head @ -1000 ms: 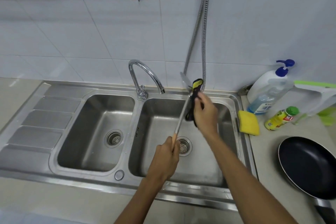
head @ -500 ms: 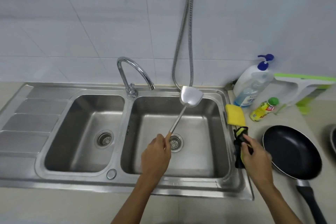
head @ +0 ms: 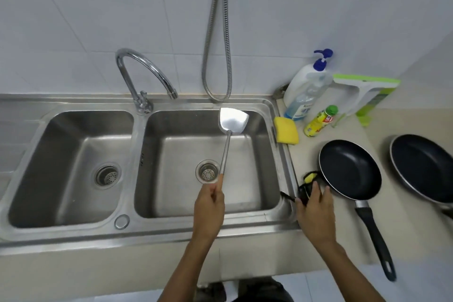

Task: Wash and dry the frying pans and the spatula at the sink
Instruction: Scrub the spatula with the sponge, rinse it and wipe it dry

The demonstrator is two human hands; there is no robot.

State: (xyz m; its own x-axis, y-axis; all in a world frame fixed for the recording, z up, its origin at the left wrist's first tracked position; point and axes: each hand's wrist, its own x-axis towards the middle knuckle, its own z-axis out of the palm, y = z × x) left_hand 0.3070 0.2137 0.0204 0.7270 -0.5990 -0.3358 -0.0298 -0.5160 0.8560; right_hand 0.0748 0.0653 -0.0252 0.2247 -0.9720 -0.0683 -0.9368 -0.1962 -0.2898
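Shiny steel spatula point(head: 232, 121), left hand point(head: 209, 206) gripping handle

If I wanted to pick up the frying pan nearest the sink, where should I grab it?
Probably the frying pan's long black handle, coming from the near counter edge: it sticks out toward you, with bare counter on either side.

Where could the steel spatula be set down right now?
Both sink basins are bare: the left basin and the right basin under the steel spatula. The ribbed drainboard left of them is free too. Crowded: the counter right of the sink, with yellow sponge, black-and-yellow cloth, black frying pan and second pan.
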